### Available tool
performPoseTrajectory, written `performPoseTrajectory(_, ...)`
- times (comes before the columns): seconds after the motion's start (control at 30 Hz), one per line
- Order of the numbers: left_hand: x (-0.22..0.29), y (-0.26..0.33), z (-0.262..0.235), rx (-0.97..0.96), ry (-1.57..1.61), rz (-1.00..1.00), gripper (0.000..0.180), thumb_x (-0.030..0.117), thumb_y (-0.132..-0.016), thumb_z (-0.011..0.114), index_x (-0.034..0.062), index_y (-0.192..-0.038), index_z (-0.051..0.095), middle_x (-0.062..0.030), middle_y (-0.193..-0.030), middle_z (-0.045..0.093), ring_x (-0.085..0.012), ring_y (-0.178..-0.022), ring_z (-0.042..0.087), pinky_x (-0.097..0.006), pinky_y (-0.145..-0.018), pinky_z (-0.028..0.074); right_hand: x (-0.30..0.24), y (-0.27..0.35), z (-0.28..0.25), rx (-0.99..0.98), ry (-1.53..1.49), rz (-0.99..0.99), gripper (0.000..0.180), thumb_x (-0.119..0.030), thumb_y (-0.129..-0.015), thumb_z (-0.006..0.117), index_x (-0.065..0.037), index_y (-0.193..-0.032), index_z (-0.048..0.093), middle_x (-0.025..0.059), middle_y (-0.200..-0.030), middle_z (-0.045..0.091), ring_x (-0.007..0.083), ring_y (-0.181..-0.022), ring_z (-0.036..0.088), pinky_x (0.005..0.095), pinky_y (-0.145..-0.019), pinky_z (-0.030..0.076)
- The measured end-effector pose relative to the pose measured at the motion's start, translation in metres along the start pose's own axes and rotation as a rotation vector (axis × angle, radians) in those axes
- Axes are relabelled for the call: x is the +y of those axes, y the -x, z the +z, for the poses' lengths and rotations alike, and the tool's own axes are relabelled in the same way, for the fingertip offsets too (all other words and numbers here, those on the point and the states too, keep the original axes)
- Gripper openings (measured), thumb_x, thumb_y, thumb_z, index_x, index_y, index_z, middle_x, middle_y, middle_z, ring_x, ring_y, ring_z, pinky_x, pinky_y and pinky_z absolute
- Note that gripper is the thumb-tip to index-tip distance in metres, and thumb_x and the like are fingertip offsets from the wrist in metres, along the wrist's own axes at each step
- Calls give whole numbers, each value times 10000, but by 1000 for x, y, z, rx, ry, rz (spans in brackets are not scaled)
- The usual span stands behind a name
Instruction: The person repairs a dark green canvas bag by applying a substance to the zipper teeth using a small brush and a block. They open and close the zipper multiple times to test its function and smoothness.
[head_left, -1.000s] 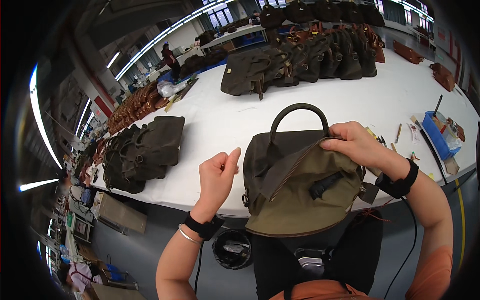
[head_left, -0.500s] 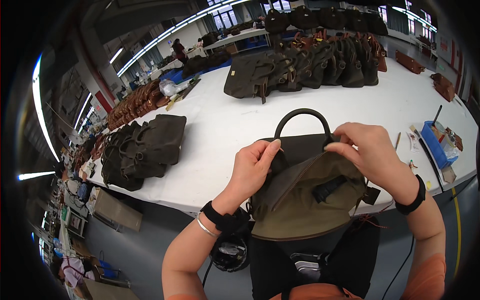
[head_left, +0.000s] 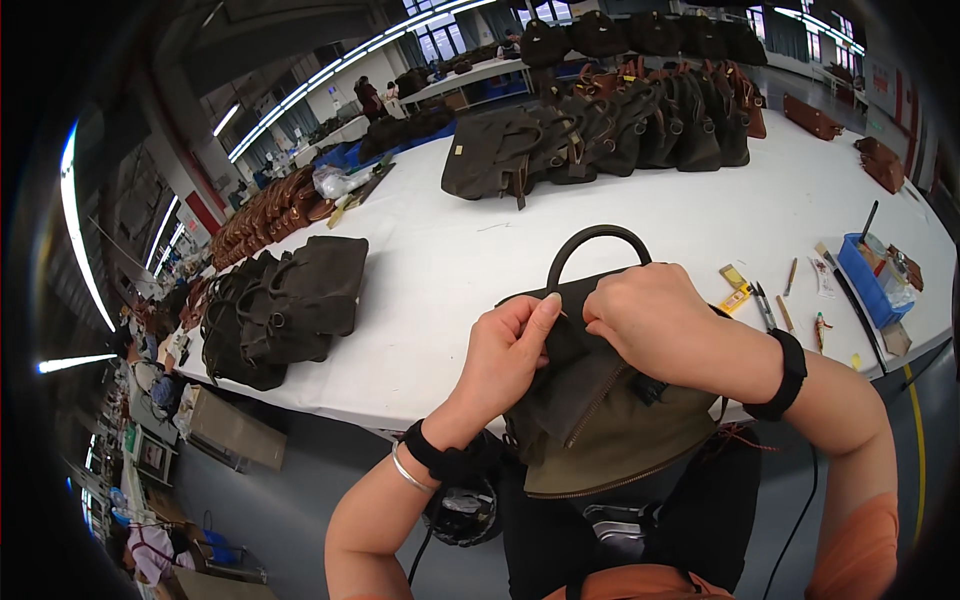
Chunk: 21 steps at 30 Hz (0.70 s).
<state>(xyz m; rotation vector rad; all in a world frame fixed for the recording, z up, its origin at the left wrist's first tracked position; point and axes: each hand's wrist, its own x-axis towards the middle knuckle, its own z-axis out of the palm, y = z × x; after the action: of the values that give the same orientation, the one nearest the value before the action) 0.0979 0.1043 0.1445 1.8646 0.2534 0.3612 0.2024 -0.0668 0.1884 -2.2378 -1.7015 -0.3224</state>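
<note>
A dark olive handbag [head_left: 600, 455] leans at the table's front edge above my lap, its zipped opening spread to show a khaki lining. Its rounded handle [head_left: 598, 232] arches upward. My left hand [head_left: 505, 360] is closed on the bag at the handle's left base, thumb and forefinger pinched together. A tiny pale tip shows by that thumb, too small to name. Close beside it, over the upper panel, my right hand [head_left: 655, 315] is closed with fingertips pinched and turned down; what they hold is hidden.
Dark handbags [head_left: 300, 300] lie piled at the left, and a long row of handbags [head_left: 600, 135] stands at the back. On the right are a blue bin [head_left: 870, 280], a yellow box [head_left: 735, 299], snips [head_left: 764, 305] and small tools. A black-lined bin [head_left: 465, 510] stands below the table.
My right hand has moved left from the handle's right base to beside my left hand, uncovering the snips and yellow box. The bag's opening has sunk partly closed.
</note>
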Motion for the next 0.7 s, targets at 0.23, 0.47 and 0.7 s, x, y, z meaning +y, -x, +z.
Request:
performPoseTrajectory(0.23,2,5,2,-1,-18,26,371,382,-1005,558,34,-957,679,50,-726,552,-26,-654,493,-193,-589,472,-5,-2,14,-30,-46,28,131,-107,-815,643,-18,-732,691,168,-685,657,348,-676,667,440,-608,514)
performPoseTrajectory(0.47,2,6,2,10,-7,1,369,380,-1001,566,29,-948,666,47,-731,554,-29,-657,500,-198,-588,480,-1,0,19,37,-58,-23,138,-106,-792,620,-14,-698,659,175,-670,641,362,-658,651,451,-593,508)
performPoseTrajectory(0.7,-4,2,-1,-3,39,-21,382,407,-992,573,39,-961,671,42,-745,572,-29,-661,513,-197,-594,495,-1,7,6,268,-365,-79,77,-67,-781,624,-3,-739,622,151,-751,654,306,-636,644,402,-568,504)
